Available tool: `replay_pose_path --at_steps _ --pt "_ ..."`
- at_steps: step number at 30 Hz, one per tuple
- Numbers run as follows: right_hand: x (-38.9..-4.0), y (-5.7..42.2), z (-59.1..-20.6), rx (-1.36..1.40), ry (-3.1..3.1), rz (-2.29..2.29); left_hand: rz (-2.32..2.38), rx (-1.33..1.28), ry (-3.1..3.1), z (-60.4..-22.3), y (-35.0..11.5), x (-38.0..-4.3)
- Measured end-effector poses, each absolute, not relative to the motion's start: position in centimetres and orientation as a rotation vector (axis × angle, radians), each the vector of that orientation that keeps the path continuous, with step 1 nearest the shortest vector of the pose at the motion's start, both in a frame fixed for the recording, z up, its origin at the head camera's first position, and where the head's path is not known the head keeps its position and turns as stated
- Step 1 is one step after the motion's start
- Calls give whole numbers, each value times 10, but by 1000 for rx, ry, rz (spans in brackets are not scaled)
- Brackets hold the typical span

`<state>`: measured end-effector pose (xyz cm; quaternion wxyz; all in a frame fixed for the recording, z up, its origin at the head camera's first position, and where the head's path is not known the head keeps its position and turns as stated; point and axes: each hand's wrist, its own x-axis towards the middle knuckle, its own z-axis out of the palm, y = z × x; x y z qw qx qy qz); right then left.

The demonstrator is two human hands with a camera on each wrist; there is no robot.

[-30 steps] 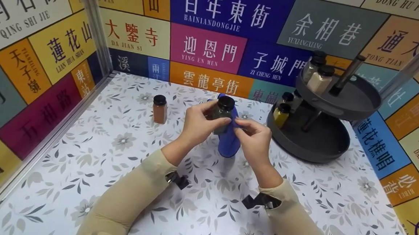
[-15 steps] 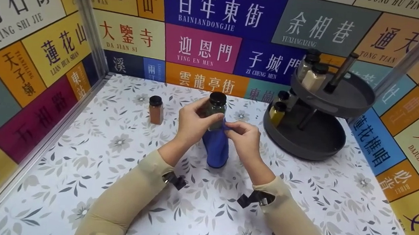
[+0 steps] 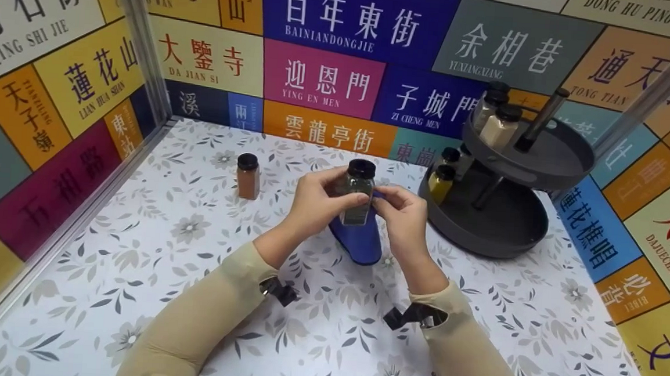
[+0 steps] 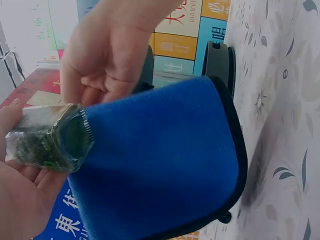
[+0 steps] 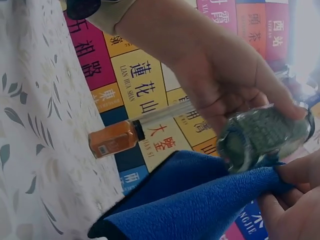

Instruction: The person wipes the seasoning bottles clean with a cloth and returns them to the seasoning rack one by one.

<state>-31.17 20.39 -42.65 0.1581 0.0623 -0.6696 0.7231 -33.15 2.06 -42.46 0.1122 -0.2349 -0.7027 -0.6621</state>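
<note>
- Nearest us on the worktop (image 3: 302,337) side are the two beige sleeves (image 3: 199,319), each with a black wrist device (image 3: 417,317) at the cuff.
- Beyond them, the left grip (image 3: 317,201) is closed around the glass jar (image 3: 360,182), thumb across the near side; the right grip (image 3: 404,212) pinches the blue cloth (image 3: 359,245) by its upper part, just beside the jar.
- The jar is held up off the worktop, roughly upright, black lid (image 3: 362,167) on top. We judge it rigid and fairly light, with green contents; we cannot tell how full it is.
- Its smooth, flat-sided glass may slip and could break if dropped, so we would hold it firmly around the body, keeping clear of the lid, which might turn.
- The cloth hangs below the jar. It looks soft, limp and nearly weightless, with a dark bound edge; we would take it near an edge or bunch it between finger and thumb, as the loose part will fold and swing.
- Farther off to the left, the orange-filled jar (image 3: 248,178) stands upright and apart on the worktop.
- To the right stands the dark two-tier rack (image 3: 483,245), with more black-lidded jars (image 3: 500,128) on both tiers.
</note>
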Motion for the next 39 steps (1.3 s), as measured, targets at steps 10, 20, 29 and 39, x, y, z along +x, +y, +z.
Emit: replay_pose_path --at_steps 10,20,29,39 --pt "-302 214 -410 292 -1904 1822 -1820 -753 -2201 -431 25 -332" --pt "-282 198 -407 519 -1989 1473 -1761 -611 -2207 -436 16 -343" --pt "-306 214 -418 385 -2013 1351 -1830 -730 -2156 -437 27 -335" --pt "-305 203 -428 393 -2155 1349 -1782 -513 -2082 -432 18 -339"
